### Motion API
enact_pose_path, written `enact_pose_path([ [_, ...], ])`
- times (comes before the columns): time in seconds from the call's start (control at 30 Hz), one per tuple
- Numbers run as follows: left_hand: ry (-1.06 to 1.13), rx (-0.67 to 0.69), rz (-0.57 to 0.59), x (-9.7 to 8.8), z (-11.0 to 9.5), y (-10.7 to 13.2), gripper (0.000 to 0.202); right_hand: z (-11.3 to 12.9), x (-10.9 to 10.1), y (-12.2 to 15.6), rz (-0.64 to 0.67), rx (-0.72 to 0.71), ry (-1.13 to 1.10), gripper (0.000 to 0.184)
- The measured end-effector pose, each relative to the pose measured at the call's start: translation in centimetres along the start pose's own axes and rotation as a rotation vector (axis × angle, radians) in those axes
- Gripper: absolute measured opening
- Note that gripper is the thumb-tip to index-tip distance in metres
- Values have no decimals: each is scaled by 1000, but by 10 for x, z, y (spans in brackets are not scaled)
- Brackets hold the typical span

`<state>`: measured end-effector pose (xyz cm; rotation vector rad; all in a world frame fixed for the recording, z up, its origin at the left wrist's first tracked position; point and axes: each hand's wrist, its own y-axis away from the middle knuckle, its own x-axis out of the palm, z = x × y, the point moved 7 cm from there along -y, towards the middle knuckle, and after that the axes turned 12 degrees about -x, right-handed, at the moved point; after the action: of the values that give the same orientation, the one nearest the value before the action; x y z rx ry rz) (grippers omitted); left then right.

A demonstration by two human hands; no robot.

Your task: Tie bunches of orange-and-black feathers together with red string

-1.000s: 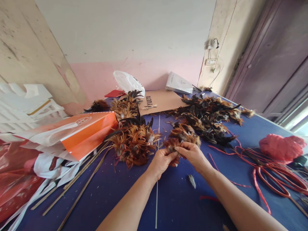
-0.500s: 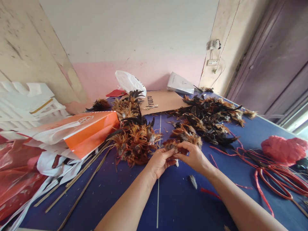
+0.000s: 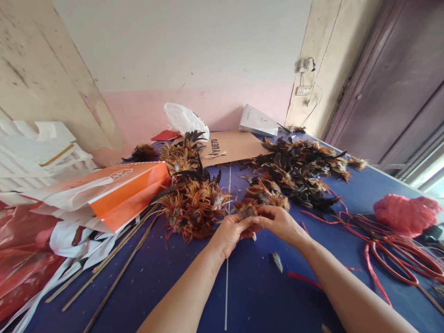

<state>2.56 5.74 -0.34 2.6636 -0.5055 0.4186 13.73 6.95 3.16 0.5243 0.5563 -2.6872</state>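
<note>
Near the middle of the blue table, my left hand (image 3: 233, 233) is closed around the base of a small bunch of brown feathers (image 3: 247, 208). The bunch's grey, downy middle faces up. My right hand (image 3: 279, 224) pinches the same base from the right, its fingertips meeting the left thumb. What lies between the fingertips is too small to make out. Just behind the hands lies another brown feather bunch (image 3: 268, 192). To their left is a pile of tied feather bunches (image 3: 196, 208) with reddish-brown tips. A loose grey feather (image 3: 277, 262) lies in front of my right hand.
Dark feathers (image 3: 301, 166) are heaped at the back right, beside a cardboard sheet (image 3: 236, 145). Red cord (image 3: 395, 252) and a pink plastic bundle (image 3: 405, 215) lie at right. An orange paper bag (image 3: 130, 196) and thin sticks (image 3: 114, 268) are at left.
My right fingers have drawn in against my left thumb at the bunch's base. The bunch has tipped so more of its grey middle shows. The view has shifted slightly.
</note>
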Motion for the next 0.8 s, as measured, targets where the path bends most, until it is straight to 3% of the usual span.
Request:
enact_pose_path([
  [0.23,-336,155,20,14,-5,5,34,-5,9,3,-59,107,-329,30],
  [0.5,-255,98,87,17,-1,7,34,-4,13,4,-45,105,-437,31],
  [0.67,-238,18,139,18,6,6,34,0,23,6,83,110,-479,30],
  [0.8,-235,59,103,16,2,6,32,-7,16,5,-60,130,-516,24],
])
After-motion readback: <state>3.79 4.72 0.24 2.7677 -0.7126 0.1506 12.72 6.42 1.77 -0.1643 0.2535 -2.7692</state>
